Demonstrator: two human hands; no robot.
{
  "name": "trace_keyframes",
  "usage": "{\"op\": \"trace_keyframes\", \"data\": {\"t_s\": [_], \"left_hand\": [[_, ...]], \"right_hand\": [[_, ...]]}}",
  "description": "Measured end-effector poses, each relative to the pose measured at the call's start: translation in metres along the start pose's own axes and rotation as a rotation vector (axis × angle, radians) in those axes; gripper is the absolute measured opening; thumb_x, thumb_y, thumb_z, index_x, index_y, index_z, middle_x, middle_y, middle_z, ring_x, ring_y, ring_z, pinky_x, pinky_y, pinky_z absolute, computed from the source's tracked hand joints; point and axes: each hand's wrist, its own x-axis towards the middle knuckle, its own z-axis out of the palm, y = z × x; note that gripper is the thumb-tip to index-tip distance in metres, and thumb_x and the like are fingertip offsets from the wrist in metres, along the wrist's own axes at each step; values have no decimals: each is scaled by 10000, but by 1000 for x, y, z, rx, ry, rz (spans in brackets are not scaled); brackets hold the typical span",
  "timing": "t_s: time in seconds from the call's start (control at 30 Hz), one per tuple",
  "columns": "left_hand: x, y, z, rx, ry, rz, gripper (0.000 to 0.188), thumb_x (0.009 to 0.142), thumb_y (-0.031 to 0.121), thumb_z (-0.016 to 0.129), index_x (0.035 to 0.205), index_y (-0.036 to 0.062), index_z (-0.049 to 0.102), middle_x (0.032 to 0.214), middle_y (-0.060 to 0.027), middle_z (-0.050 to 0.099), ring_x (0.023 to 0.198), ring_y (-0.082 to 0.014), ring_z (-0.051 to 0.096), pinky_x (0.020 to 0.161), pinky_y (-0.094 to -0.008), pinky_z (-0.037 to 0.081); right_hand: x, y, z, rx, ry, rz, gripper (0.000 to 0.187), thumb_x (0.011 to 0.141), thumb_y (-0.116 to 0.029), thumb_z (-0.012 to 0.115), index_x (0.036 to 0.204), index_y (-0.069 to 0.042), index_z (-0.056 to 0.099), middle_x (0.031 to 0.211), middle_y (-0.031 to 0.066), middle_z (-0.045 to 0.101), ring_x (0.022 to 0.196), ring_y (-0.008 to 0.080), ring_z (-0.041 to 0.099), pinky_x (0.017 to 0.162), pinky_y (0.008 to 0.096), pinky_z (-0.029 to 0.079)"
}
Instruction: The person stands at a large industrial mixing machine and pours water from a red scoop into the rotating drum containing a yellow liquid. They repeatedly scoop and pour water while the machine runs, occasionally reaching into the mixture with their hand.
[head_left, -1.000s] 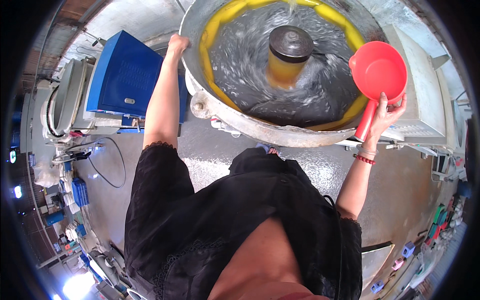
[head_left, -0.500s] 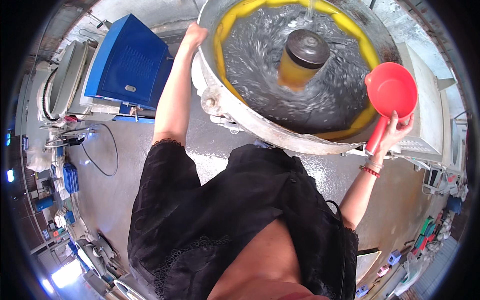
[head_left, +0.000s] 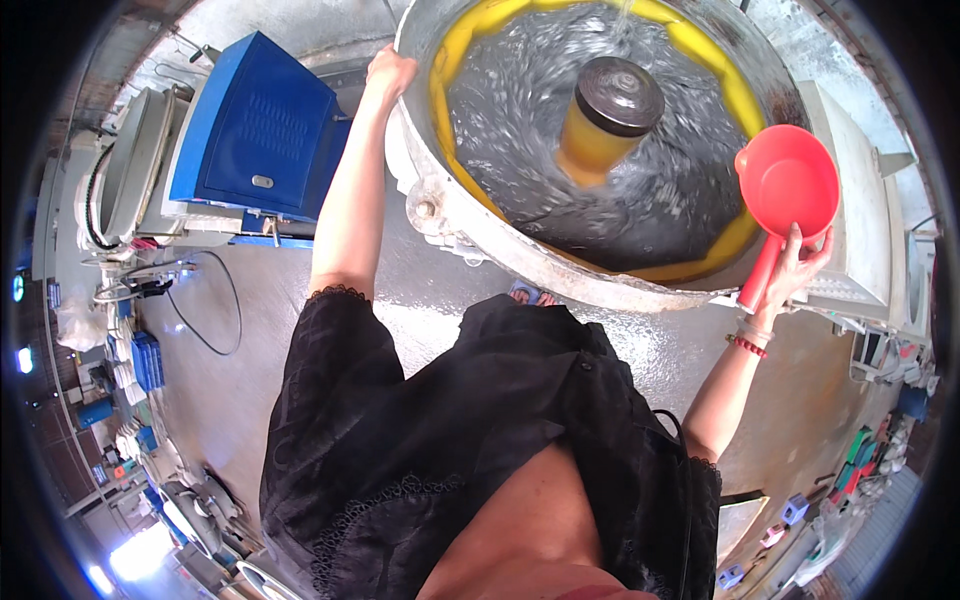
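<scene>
A large round metal tub [head_left: 600,290] with a yellow inner lining [head_left: 735,90] stands in front of me. Grey, wet-looking contents [head_left: 510,120], blurred by motion, swirl inside it around a yellow centre post [head_left: 590,150] with a dark round cap [head_left: 620,95]. At the far left, my left hand [head_left: 393,72] is closed over the tub's rim. On the right side, my right hand [head_left: 800,265] holds a red plastic dipper [head_left: 790,185] by its handle, beside the rim. The dipper's bowl faces up, and nothing shows in it.
A blue metal cabinet [head_left: 262,125] stands left of the tub, with a pale round machine [head_left: 130,180] beyond it. A cable [head_left: 235,310] loops over the wet floor [head_left: 420,330]. At right is a pale box-like housing [head_left: 840,200]. Thin water [head_left: 625,15] falls into the tub's far side.
The tub's contents have kept swirling. Both hands keep their hold; the whole view has shifted slightly, and my feet now show below the rim.
</scene>
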Motion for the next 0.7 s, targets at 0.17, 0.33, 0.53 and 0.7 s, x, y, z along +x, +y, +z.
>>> {"op": "trace_keyframes", "data": {"t_s": [0.17,0.33,0.53,0.7], "left_hand": [[6,-2,-2,57,0,20,468,665,161,546,1110,18,568,1050,-223,606,1031,-333,572,881,-379,454],[16,-6,3,-53,-36,52,457,647,130,591,1067,-48,566,992,-261,614,969,-344,601,849,-368,464],[9,-6,-1,-222,-38,-39,430,657,129,637,1043,-51,582,964,-246,629,940,-319,619,828,-358,469],[17,-18,13,-189,74,69,333,704,107,609,980,-78,605,843,-188,654,725,-255,643,675,-353,497]], "right_hand": [[-2,-5,3,296,144,25,622,797,-132,652,1304,-22,309,1014,127,528,874,177,529,748,312,458],[10,-13,-26,722,268,93,462,872,-359,466,1217,-68,370,1139,97,524,1024,258,532,878,412,453],[-11,-30,-59,636,497,54,580,803,-439,480,1259,-86,413,1196,77,520,1004,225,544,815,419,434],[-40,66,-169,395,614,-62,414,817,-253,517,1074,71,506,1012,188,565,846,269,590,693,395,528]]}}
